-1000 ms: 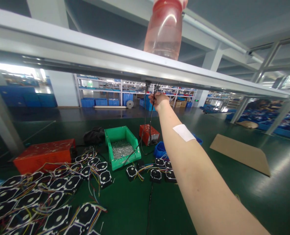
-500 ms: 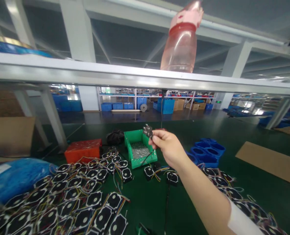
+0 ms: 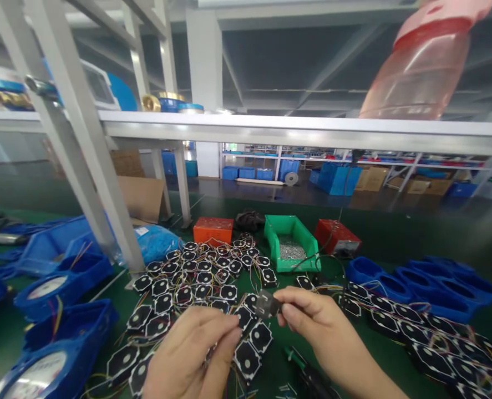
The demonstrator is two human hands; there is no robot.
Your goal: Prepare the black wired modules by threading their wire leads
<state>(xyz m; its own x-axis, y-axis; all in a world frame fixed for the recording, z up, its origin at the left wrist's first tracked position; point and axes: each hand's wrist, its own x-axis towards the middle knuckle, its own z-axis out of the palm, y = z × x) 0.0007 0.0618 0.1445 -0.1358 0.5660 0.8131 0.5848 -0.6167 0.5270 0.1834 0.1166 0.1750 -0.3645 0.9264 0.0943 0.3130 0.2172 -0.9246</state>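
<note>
Fingers of the right hand (image 3: 312, 324) pinched a small black part (image 3: 267, 304); the left hand (image 3: 193, 354) gripped wires near the bench's front edge.

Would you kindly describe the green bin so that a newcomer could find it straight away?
Start at the long grey shelf crossing the view, then drop to the green table below it. The green bin sits at the far edge of the spread of black boards, between an orange box and a red box. It alone is open-topped, with small silvery parts piled inside.
</note>
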